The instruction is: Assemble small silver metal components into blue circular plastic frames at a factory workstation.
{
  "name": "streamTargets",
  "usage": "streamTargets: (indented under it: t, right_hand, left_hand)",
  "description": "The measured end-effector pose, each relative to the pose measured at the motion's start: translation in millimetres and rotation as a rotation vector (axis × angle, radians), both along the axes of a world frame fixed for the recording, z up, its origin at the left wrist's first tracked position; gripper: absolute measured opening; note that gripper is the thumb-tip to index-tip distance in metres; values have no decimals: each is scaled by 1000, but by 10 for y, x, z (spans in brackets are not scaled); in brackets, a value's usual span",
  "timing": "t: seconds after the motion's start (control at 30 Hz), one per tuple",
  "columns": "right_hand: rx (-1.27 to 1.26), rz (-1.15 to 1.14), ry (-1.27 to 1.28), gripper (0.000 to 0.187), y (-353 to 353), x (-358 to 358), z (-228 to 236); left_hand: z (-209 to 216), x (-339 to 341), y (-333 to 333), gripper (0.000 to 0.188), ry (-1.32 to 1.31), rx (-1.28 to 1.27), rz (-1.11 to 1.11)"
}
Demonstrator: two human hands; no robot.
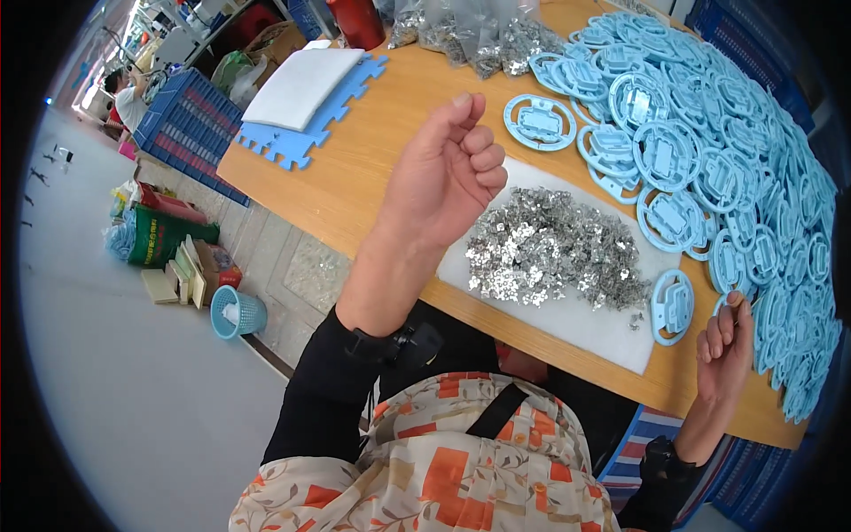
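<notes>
Left hand (448, 173): raised above the wooden table (372, 151), fingers curled into a loose fist, holding nothing visible
Right hand (725, 346): fingers pressed together, touching a blue plastic ring (673, 307)
Between them: metal clip pile (550, 248) on white mat (585, 324)

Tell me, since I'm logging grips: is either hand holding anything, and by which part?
Left hand: curled loosely above the table, nothing visible in it. Right hand: fingers pinch a blue plastic ring at its rim.

Wooden table (372, 151), grey floor (115, 372)
</notes>
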State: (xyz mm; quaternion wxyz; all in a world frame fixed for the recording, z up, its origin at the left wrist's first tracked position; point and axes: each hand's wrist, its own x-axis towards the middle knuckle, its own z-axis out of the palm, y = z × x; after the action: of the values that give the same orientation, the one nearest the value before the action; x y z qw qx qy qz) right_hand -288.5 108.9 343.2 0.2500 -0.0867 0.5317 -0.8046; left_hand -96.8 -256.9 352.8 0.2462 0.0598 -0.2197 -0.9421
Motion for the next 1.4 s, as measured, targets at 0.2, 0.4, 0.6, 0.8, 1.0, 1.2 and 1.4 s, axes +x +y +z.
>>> streamTargets:
  t: [0.2, 0.4, 0.6, 0.8, 1.0, 1.2, 1.4]
  right_hand:
    - [108, 53, -7, 31, -60, 49, 35]
    - [434, 96, 231, 38, 6, 17, -104]
    - [495, -45, 259, 36, 224, -82, -41]
    - [-125, -55, -37, 28, 227, -657, -90]
    - [-300, -221, -105, 30, 431, -788, 106]
    - [-104, -118, -76, 32, 467, -661, 115]
    - [705, -42, 479, 19, 494, -220, -49]
  left_hand:
    - [-106, 32, -14, 17, -67, 16, 10]
    - [-173, 61, 12, 14, -171, 28, 68]
    - [-339, -22, -187, 13, 75, 95, -53]
    - [-510, 436, -794, 18, 107, -76, -76]
    - [-503, 314, -765, 24, 126, 3, -88]
    - [-366, 230, -343, 20, 66, -185, -69]
    - [-244, 373, 610, 24, -417, -827, 11]
